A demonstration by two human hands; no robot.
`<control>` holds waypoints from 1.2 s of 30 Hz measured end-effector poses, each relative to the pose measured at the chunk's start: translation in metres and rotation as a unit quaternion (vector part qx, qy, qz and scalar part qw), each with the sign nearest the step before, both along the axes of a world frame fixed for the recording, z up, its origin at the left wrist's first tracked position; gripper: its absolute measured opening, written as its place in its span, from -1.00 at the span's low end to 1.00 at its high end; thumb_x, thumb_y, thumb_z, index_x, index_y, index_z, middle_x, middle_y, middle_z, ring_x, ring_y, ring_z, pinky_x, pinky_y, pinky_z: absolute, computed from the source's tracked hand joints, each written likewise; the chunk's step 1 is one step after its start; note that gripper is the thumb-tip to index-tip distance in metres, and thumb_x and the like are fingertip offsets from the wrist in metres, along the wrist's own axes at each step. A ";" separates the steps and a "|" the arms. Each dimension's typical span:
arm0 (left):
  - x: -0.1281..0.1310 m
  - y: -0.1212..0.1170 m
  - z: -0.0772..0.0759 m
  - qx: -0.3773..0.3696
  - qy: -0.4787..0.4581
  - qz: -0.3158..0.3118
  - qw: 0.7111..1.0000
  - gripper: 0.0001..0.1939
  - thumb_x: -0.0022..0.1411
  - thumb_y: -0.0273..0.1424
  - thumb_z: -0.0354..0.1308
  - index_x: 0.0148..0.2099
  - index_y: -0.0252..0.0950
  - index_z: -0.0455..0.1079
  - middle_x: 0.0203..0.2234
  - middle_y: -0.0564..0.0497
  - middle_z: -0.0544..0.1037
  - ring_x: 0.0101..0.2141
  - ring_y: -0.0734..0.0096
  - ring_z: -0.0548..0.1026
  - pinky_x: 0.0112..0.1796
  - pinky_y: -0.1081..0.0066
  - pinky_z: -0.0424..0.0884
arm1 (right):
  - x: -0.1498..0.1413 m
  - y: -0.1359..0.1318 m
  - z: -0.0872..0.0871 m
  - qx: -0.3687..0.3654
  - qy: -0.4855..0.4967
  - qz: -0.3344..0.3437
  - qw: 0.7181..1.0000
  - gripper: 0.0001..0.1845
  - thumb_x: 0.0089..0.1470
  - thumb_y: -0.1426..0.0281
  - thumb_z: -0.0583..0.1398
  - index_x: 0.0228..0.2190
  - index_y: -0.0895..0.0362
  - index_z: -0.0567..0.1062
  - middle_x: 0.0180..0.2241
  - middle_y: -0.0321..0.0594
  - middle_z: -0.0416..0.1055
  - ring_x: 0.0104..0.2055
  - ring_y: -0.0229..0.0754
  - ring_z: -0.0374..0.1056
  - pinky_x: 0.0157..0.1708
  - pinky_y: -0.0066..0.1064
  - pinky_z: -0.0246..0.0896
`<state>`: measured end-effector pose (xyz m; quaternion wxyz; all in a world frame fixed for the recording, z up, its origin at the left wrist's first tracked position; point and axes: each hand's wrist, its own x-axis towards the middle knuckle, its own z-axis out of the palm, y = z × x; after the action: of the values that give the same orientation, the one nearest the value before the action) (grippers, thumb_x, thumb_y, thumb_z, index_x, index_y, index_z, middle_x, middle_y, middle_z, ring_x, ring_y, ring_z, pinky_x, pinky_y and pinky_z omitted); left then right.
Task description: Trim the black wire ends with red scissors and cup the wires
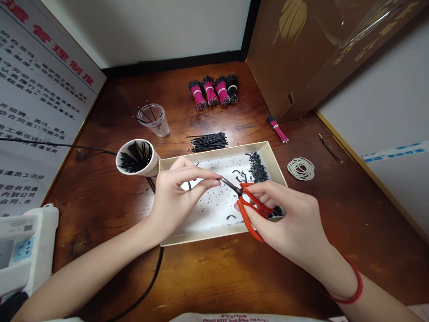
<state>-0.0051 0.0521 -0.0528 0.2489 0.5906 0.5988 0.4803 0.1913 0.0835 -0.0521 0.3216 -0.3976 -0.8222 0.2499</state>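
Observation:
My right hand (288,214) grips a pair of red-handled scissors (250,210), its fingers in the loops. The blades point up and left, their tips at my left fingertips. My left hand (181,197) is closed in a pinch over the shallow cream box, thumb against fingers. A thin black wire (190,185) shows in the gap behind the pinch; most of it is hidden by the fingers. Below both hands lies the cream box (214,235), its white floor scattered with small black scraps. A heap of black clippings (257,167) fills its far right corner.
Behind the box lies a pile of black wires (208,141). A paper cup (154,164) of black wires and a clear plastic cup (162,125) stand left. Pink-and-black wire bundles (210,91) sit farther back. Rubber bands (300,169) lie right, near a cardboard box (281,67).

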 end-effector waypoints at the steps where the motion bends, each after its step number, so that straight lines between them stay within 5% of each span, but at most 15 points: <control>1: 0.000 0.000 0.000 0.000 0.000 0.000 1.000 -0.82 0.03 -0.56 0.36 -0.34 -0.15 0.61 -0.56 0.07 0.54 -0.47 0.43 0.34 -0.47 0.40 0.31 | 0.000 0.000 0.000 -0.002 0.000 -0.001 1.000 -0.85 -0.06 0.55 0.25 -0.44 0.09 0.41 -0.60 -0.39 0.36 -0.61 -0.35 0.20 -0.59 -0.49 0.20; 36: -0.001 0.000 -0.002 0.029 0.014 -0.032 0.999 -0.75 0.09 -0.62 0.29 -0.30 -0.12 0.61 -0.49 0.09 0.63 -0.42 0.40 0.37 -0.41 0.38 0.32 | 0.002 0.000 -0.001 0.033 -0.008 0.005 0.999 -0.82 -0.09 0.58 0.24 -0.42 0.10 0.39 -0.59 -0.39 0.34 -0.58 -0.35 0.19 -0.58 -0.48 0.19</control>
<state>-0.0059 0.0525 -0.0543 0.2387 0.6227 0.5693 0.4807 0.1936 0.0834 -0.0529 0.3272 -0.3846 -0.8345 0.2207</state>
